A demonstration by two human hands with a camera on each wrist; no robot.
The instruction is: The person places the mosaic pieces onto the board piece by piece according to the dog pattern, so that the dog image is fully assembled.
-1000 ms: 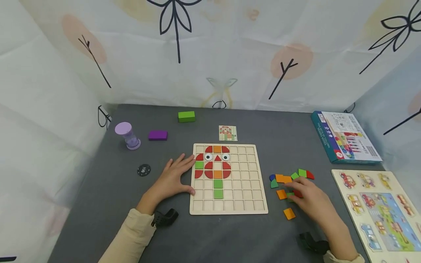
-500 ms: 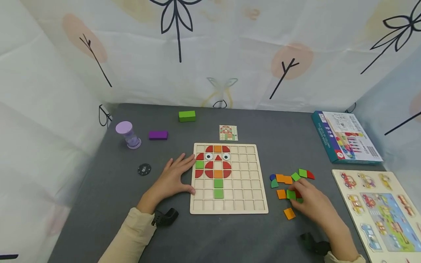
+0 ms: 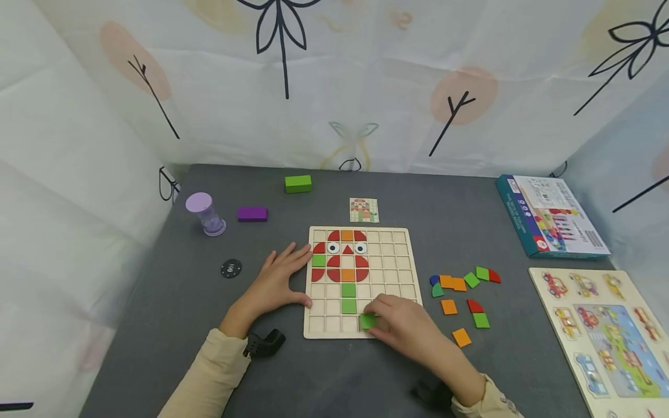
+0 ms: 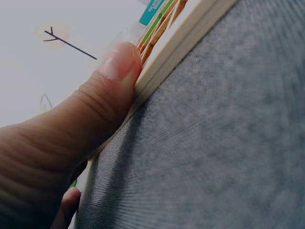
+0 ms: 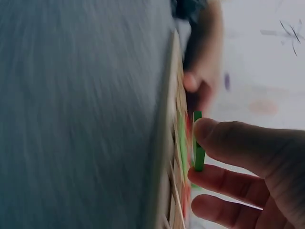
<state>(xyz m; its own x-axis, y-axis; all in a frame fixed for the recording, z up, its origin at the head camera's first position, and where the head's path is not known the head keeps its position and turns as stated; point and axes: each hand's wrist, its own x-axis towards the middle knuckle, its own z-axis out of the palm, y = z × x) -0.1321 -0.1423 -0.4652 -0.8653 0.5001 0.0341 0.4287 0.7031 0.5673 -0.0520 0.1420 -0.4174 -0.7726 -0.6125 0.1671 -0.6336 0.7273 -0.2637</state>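
Observation:
A wooden grid board (image 3: 393, 290) lies mid-table, its cells partly filled with red, orange and green tiles and two eye tiles. My left hand (image 3: 277, 280) rests at the board's left edge, fingers spread; in the left wrist view the thumb (image 4: 116, 67) presses on the board's side. Over the lower part of the board, my right hand (image 3: 405, 325) pinches a green square tile (image 3: 367, 321). The right wrist view shows that green tile (image 5: 198, 143) on edge between thumb and finger, just above the board. A small pattern card (image 3: 363, 210) lies behind the board.
Loose orange tiles (image 3: 449, 307), green, red and blue ones lie right of the board. Farther right are a box (image 3: 554, 217) and a picture puzzle board (image 3: 567, 366). A purple hourglass (image 3: 206, 215), purple block (image 3: 252, 214), green block (image 3: 298, 184) and black disc (image 3: 231, 268) stand left and behind.
My right hand has picked up a green square tile from the loose pieces and carried it left over the board. The left hand has stayed at the board's edge.

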